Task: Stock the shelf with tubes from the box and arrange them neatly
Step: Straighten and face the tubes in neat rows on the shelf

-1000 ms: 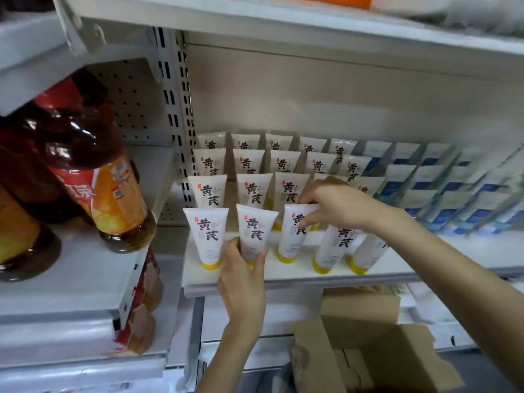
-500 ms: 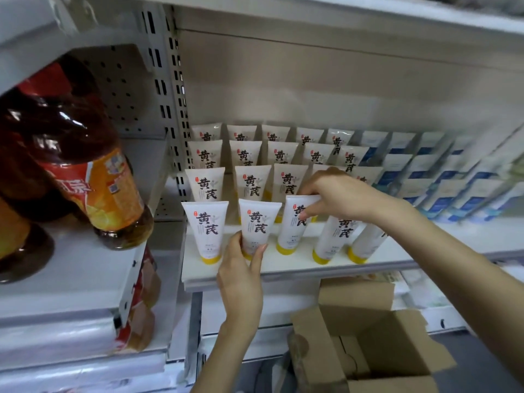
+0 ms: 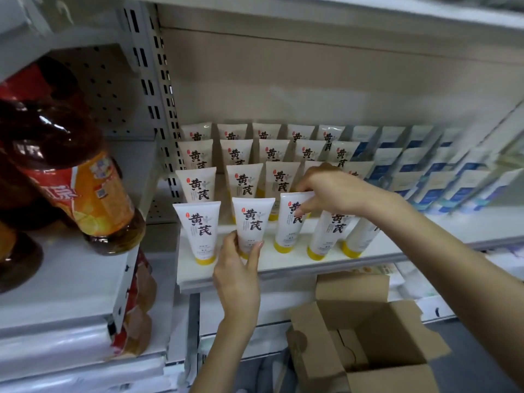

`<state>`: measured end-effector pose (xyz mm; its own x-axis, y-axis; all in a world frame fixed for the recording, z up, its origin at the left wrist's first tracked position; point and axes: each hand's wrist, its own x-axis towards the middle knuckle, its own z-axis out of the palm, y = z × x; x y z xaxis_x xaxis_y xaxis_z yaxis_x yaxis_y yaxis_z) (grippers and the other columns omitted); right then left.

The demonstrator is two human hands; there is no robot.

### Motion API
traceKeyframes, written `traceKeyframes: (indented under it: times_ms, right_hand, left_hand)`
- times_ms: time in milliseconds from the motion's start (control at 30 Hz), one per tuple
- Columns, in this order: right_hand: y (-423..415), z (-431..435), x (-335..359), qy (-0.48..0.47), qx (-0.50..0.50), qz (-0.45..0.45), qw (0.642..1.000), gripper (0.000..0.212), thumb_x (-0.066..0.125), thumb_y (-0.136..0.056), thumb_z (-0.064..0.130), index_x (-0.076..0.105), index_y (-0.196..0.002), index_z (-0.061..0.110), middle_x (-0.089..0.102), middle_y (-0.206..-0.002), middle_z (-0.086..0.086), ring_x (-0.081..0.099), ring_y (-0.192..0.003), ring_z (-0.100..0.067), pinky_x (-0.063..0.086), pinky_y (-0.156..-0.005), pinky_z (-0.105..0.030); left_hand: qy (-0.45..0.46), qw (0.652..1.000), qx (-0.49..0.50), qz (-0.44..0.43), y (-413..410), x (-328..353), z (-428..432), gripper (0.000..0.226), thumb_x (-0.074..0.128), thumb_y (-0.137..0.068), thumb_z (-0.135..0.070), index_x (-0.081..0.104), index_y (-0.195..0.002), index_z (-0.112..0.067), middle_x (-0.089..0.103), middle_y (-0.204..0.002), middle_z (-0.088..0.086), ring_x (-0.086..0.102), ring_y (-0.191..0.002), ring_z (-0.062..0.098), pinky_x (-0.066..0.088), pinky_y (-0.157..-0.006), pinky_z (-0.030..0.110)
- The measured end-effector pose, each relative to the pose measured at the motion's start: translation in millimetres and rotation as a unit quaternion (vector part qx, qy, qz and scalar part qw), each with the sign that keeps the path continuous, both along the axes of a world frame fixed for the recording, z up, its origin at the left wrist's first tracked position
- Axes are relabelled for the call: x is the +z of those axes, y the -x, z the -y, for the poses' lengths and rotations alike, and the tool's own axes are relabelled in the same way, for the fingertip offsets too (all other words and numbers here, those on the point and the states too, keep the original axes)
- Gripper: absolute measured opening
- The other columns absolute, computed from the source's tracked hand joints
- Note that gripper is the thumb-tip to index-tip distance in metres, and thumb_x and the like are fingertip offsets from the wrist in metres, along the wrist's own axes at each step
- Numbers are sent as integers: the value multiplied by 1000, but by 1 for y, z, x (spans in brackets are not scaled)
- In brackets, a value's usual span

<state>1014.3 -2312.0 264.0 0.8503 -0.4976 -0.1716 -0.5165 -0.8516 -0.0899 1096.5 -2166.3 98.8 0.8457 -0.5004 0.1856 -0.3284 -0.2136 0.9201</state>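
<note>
Head view: a white shelf (image 3: pixel 411 232) carries rows of white tubes (image 3: pixel 198 182) with yellow caps. They stand cap-down and fill its left part from the back wall to the front edge. The front row, along the front edge, has five.

The first tube (image 3: pixel 198 231) stands upright near the front-left corner. The left hand (image 3: pixel 238 270) reaches up from below the front edge and grips the second tube (image 3: pixel 253 219) round its lower end, with a digit on either side. That tube is upright and its cap is hidden by the hand.

The right hand (image 3: pixel 334 191) comes in from the right and pinches the top of the third tube (image 3: pixel 289 222), fingers curled over its flat end. This tube rests on its cap, nearly upright. The fourth tube (image 3: pixel 330 234) and fifth tube (image 3: pixel 358 238) lean to the right, and the fifth is partly behind the right forearm. The hands are apart, each clamped on its own tube.

Right of the tubes, on the same shelf, are rows of blue-and-white cartons (image 3: pixel 425 171), blurred. Below the front edge, at lower right, sits a brown cardboard box (image 3: pixel 368 330) with its flaps open. On the neighbouring shelf to the left, a bottle (image 3: pixel 85 194) of brown liquid with an orange label is near the right edge.
</note>
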Motion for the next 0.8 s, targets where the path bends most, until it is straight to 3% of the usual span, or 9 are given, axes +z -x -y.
traceKeyframes:
  times_ms: [100, 233, 333, 367, 433, 533, 667, 800]
  right_hand:
    - [3, 2, -1, -17, -2, -9, 1000, 25, 69, -81, 37, 66, -89, 14, 65, -89, 0, 57, -82, -17, 36, -56, -23]
    - [13, 4, 9, -57, -3, -4, 998, 37, 68, -81, 42, 66, -113, 24, 65, -112, 7, 57, -95, -7, 41, -68, -16]
    - [32, 8, 32, -74, -31, 14, 997, 51, 69, -78, 46, 58, -125, 27, 60, -118, 16, 53, -98, 3, 39, -71, -1]
    - [40, 12, 39, -75, -42, 18, 996, 52, 69, -77, 48, 59, -124, 28, 59, -117, 19, 53, -99, 4, 40, -75, -1]
    - [55, 18, 47, -74, -54, 7, 996, 52, 71, -73, 50, 61, -121, 31, 60, -116, 21, 56, -102, 2, 46, -88, -17]
    - [65, 22, 37, -69, -44, -28, 996, 49, 74, -72, 49, 65, -116, 29, 65, -113, 17, 59, -101, -1, 47, -89, -23]
    - [70, 26, 10, -46, -7, -27, 999, 15, 73, -75, 44, 68, -84, 33, 66, -81, 14, 56, -75, -3, 44, -66, -24]
    - [74, 28, -2, -14, 6, 0, 1000, 38, 70, -79, 43, 46, -58, 21, 47, -56, 5, 43, -54, -9, 34, -53, -31]
  left_hand:
    - [9, 1000, -18, 1, 2, -2, -2, 38, 65, -85, -31, 54, -116, -11, 65, -107, 2, 61, -99, 19, 50, -83, 33]
    - [18, 999, -31, 17, 10, 3, -15, 52, 64, -85, -28, 43, -128, -9, 53, -131, 8, 50, -120, 21, 44, -97, 33]
    - [15, 999, -15, 30, 17, 4, -32, 52, 60, -85, -38, 41, -126, -14, 50, -129, 9, 49, -117, 25, 46, -95, 39]
    - [15, 998, -9, 68, 20, 6, -38, 48, 58, -87, -43, 43, -123, -16, 52, -122, 10, 49, -112, 25, 45, -92, 39]
    - [47, 981, -11, 187, 27, 13, -48, 40, 53, -88, -44, 48, -115, -15, 59, -108, 13, 49, -102, 23, 41, -89, 32]
    - [92, 938, -79, 324, 27, 54, -39, 29, 56, -86, -34, 52, -109, -16, 65, -98, 8, 52, -95, 18, 36, -87, 24]
    - [-73, 902, -205, 373, 0, 134, 0, 50, 54, -85, -47, 44, -129, -24, 61, -117, -2, 50, -108, 15, 34, -91, 27]
    - [-321, 817, -248, 411, -14, 172, 35, 63, 55, -82, -58, 38, -137, -31, 57, -128, -4, 53, -117, 21, 42, -88, 32]
